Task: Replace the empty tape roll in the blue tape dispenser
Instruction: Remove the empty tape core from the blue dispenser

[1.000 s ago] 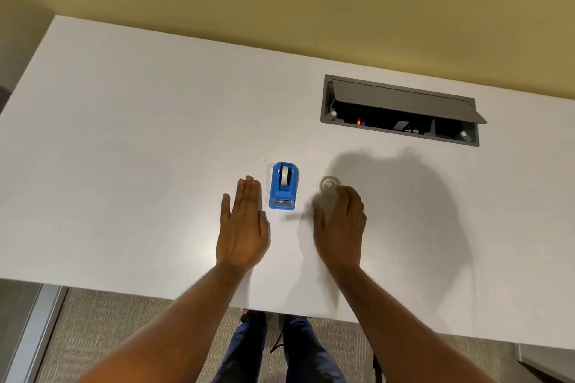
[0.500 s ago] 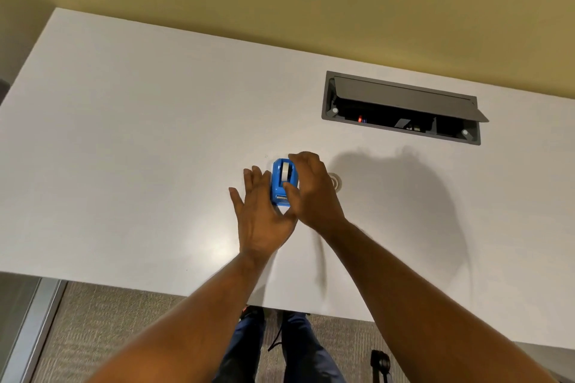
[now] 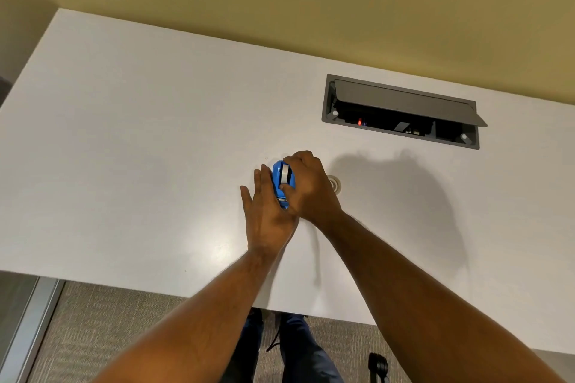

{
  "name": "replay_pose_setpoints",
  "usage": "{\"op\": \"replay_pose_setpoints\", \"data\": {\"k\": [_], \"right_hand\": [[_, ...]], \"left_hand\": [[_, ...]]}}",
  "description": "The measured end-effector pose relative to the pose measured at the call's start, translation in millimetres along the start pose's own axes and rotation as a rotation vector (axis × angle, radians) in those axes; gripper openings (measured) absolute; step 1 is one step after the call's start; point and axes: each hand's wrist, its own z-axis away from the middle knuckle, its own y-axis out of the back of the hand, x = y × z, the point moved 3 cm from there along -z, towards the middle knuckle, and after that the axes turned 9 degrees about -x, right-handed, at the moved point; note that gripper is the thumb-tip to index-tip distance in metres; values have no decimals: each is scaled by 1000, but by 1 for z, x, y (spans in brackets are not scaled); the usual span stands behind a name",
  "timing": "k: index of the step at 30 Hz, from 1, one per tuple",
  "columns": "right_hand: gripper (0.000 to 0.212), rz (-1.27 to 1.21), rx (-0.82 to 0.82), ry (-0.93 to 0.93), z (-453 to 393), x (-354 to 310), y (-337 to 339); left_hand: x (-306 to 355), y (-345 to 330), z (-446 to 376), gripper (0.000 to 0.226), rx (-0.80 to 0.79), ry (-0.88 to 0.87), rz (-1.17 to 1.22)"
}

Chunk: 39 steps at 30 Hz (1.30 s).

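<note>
The blue tape dispenser [image 3: 281, 179] stands on the white desk [image 3: 140, 149], with a pale roll [image 3: 285, 173] showing in its top slot. My right hand [image 3: 306, 186] curls over the dispenser from the right, fingers on its top and thumb near the roll. My left hand [image 3: 266, 211] presses flat against the dispenser's left side and near end, fingers straight. A clear tape roll [image 3: 335, 184] lies flat on the desk just right of my right hand, partly hidden by it.
A grey cable box [image 3: 401, 110] with its lid raised is sunk into the desk at the back right. The desk's near edge runs just behind my forearms. Carpet and my legs show below it. A yellow wall rises behind.
Both hands left the desk and closed in on the dispenser. My right hand came away from the clear roll and now wraps the dispenser; my left hand moved against its left side.
</note>
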Motion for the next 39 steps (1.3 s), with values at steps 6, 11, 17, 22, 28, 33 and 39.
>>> {"op": "replay_pose_setpoints", "data": {"k": [6,11,17,22,28,33,39], "right_hand": [[39,21,20,24,-1,-1,1],[42,55,12,4,-4,-1,0],[43,98,29,-10,-4,2,-2],[50,153,0,-42,-7,1,-3],[52,231,-16,-5,-7,2,-4],[49,326,-41,-10,-10,0,-2],[31,444,-12,27,-10,-9,-1]], "left_hand": [[-3,-3,0,93,-1,37,40],[-3,-5,-2,95,5,71,71],[-1,-7,-2,95,-19,128,123],[-6,-12,-4,91,-29,193,171],[-4,-10,-3,94,-27,176,170],[-2,-10,-2,97,-33,167,156],[-4,-11,-5,93,-37,155,128]]}}
